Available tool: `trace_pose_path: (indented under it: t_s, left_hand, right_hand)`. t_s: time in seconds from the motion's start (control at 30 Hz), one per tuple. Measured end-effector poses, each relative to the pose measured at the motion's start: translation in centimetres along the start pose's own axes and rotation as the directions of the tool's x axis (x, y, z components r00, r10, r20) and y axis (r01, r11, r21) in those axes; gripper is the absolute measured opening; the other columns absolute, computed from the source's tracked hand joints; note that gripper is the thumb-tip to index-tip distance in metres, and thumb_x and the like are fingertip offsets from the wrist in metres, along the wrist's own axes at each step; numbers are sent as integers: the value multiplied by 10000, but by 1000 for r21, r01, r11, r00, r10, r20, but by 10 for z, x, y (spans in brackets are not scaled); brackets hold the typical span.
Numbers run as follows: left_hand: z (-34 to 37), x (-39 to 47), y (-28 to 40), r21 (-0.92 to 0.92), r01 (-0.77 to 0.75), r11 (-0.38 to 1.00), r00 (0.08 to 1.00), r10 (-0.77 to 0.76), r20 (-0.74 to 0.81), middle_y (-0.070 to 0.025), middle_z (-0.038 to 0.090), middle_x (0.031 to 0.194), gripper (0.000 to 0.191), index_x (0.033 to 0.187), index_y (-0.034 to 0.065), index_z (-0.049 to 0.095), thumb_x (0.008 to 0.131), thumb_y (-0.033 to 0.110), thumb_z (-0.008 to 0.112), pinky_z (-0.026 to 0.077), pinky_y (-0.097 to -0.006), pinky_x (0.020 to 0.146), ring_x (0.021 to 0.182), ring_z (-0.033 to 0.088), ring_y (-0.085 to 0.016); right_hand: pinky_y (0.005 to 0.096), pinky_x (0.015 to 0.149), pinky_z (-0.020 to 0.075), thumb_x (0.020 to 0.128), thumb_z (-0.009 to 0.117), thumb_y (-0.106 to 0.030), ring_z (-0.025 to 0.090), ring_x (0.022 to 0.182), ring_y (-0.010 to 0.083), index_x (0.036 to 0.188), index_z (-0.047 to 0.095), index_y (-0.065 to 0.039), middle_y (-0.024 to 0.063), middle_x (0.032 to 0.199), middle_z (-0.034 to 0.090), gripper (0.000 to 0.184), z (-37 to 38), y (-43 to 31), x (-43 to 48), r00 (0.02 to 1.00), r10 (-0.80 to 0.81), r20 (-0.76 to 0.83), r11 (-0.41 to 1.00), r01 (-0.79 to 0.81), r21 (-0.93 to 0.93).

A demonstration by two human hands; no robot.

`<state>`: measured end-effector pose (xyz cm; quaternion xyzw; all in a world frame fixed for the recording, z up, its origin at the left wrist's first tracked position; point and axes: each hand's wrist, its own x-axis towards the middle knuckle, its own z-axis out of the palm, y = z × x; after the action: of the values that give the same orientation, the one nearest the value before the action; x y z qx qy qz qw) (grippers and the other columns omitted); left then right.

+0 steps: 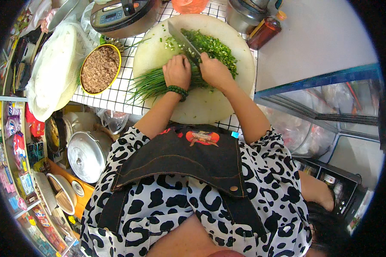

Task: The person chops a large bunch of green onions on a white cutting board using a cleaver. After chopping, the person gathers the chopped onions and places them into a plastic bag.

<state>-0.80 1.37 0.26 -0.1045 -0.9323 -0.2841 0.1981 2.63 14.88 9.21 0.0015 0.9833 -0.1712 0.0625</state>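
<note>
A round, pale cutting board [202, 109] lies on the grid-patterned tabletop. My left hand [177, 72], with a green bead bracelet at its wrist, presses down on a bunch of long green chives or scallions [151, 80] whose tips hang over the board's left edge. In my right hand [215, 71] is the handle of a kitchen knife [185, 39]; its blade points away to the upper left, close by my left fingers. Chopped greens [215, 48] are heaped right of the blade, and a few bits are scattered left of it.
A yellow-rimmed bowl of minced filling [100, 70] stands left of the board, beside a plastic-covered pale tray [54, 70]. Behind are an electric cooker [125, 19] and a metal pot [244, 16]. A bottle of dark red liquid [264, 32] stands at right. Another person's arm [317, 191] shows lower right.
</note>
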Motion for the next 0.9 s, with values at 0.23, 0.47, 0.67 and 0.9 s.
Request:
trace_pose_path:
  t_s: [0.23,0.47,0.67,0.9]
  left_hand:
    - [2,0,1,22,5,1000,999,-4,-45,-89,614,937,122,983,97,573,936,209,577,417,-415,832,915,602,-288]
    - [0,-1,-1,18,24,1000,999,-24,31,-122,635,980,162,1018,77,577,943,221,575,425,-448,846,953,608,-327]
    - [-1,0,2,-31,32,999,999,-32,3,-138,631,987,171,1017,66,577,953,224,555,425,-449,856,969,603,-332]
    - [1,-2,1,6,39,999,999,-39,-8,-161,601,988,180,1003,35,546,949,207,549,422,-454,832,952,587,-356]
  right_hand:
    - [573,730,521,907,516,-102,659,808,482,1040,501,26,297,817,664,185,-54,-5,-37,987,-135,84,988,140,-58]
    - [532,685,557,911,485,-83,694,796,432,1044,496,-4,255,837,688,154,-11,-6,-23,987,-134,93,987,141,-78]
    - [571,720,539,926,491,-126,673,781,474,1037,496,10,288,822,671,175,6,15,0,995,-20,-94,987,34,154]
    - [550,732,540,902,499,-83,674,826,461,1053,511,29,290,860,675,189,-50,2,-36,983,-148,106,986,154,-56]
